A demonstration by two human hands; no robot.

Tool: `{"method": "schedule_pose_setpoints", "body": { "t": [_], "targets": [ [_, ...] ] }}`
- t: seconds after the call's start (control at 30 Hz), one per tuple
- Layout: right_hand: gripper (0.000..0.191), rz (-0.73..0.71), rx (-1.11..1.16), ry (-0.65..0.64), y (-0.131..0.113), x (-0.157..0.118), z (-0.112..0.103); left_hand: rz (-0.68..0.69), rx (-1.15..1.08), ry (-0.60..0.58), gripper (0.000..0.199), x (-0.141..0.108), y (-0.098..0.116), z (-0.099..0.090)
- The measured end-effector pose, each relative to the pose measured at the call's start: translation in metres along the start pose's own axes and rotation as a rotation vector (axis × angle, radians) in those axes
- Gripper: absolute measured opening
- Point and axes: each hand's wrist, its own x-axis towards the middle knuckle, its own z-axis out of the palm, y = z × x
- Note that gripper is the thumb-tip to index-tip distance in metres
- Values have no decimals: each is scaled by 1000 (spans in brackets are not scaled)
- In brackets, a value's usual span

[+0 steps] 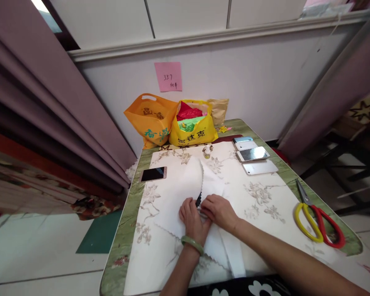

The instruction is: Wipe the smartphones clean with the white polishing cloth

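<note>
A white cloth (175,193) with zigzag-cut edges lies folded on the flower-patterned sheet that covers the table. My left hand (193,220), with a green bangle on its wrist, has its fingers bent over the folded cloth. Right beside it, my right hand (218,211) pinches the cloth near the fold. Between the fingertips of both hands a small dark object (198,200) shows at the zigzag edge; most of it is hidden.
Scissors with yellow and red handles (319,222) lie at the right. Several phones (253,153) sit at the back right, another phone (153,174) at the left. An orange bag (154,119) and a yellow bag (193,133) stand at the back, near a small figurine (207,151).
</note>
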Motion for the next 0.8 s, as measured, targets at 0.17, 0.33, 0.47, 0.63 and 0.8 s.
{"method": "schedule_pose_setpoints", "body": {
  "t": [0.17, 0.33, 0.47, 0.63, 0.8],
  "targets": [
    [19, 304, -25, 67, 29, 37, -14, -25, -12, -9, 52, 0, 4, -1],
    [23, 552, -156, 141, 30, 55, -17, -73, -35, 15, 35, -1, -1, 4],
    [16, 320, -106, 70, 5, 24, -6, -36, -14, -17, 48, 1, -1, 3],
    [14, 227, -67, -38, 8, 20, -15, -26, 10, -6, 52, 2, 7, -2],
    [23, 522, -176, 61, 29, 57, -30, -45, 14, -28, 42, 2, 1, 3]
  ]
}}
